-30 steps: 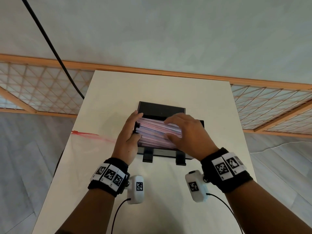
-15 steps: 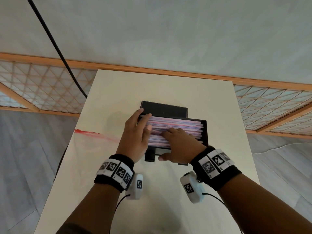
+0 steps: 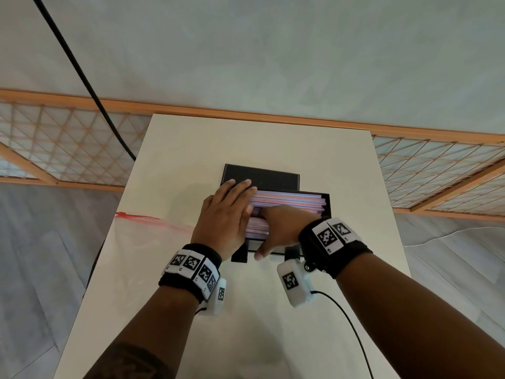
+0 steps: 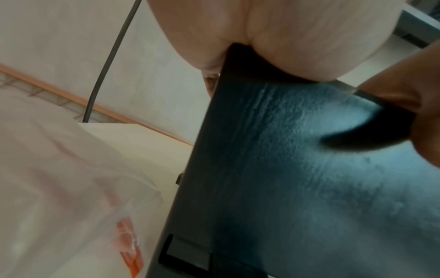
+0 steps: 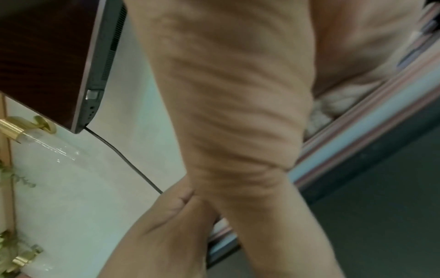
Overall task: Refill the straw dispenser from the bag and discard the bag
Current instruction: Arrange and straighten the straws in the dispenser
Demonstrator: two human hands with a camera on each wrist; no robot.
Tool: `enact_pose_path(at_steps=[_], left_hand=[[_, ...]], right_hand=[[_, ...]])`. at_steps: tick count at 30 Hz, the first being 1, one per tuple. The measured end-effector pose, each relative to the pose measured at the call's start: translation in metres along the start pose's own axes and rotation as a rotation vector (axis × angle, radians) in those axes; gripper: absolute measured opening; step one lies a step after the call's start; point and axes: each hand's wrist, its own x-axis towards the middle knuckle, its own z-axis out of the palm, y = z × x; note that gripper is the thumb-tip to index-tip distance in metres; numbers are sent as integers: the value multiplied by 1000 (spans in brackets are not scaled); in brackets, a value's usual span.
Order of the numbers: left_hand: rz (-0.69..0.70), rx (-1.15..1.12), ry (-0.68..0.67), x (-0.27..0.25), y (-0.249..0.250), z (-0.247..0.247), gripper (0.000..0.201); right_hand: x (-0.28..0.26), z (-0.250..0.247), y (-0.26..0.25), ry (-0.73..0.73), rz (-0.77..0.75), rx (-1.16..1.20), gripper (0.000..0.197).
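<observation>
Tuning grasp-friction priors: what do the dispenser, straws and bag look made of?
Dispenser: black, probably matte plastic; its side shows a faint grainy sheen in the left wrist view. Straws: likely paper-wrapped; flat, dull pink and blue stripes, no gloss. Bag: thin clear plastic film with a red strip, lying wrinkled on the table.

Straw dispenser (image 3: pixel 314 196): black. Straws (image 3: pixel 287 201): pink with pale blue stripes. Bag (image 3: pixel 142 242): clear, red strip. Table (image 3: pixel 246 143): cream. Wristbands (image 3: pixel 191 265): black, white checkered tags.

White table (image 3: pixel 314 149), black cable (image 3: pixel 82 67), lattice panels (image 3: pixel 65 149) along grey wall (image 3: pixel 273 50).
</observation>
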Motion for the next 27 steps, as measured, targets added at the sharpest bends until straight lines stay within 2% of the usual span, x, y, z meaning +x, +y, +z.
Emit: enact_pose_path(at_steps=[2,6,10,14,17,27], left_hand=[[-8,-4,1,-1,0,1,48],[-14,-2,-7,0,-1,1,49],[-9,9,-9,1,0,0,49],[-8,14,-5,0,-1,1,48],[-8,11,-8,-1,0,1,48],[-1,-8,36,-1,-1,3,45]], right_hand=[[2,-2,1,-23,-29,45,94],[3,-10,-1,-81,-44,108,86],[3,-19,-1,-164,-34,58,92],[9,-22,2,-197,-12,33,111],[14,-20,3,-210,-34,76,100],[17,-22,9,-239,-85,157,91]])
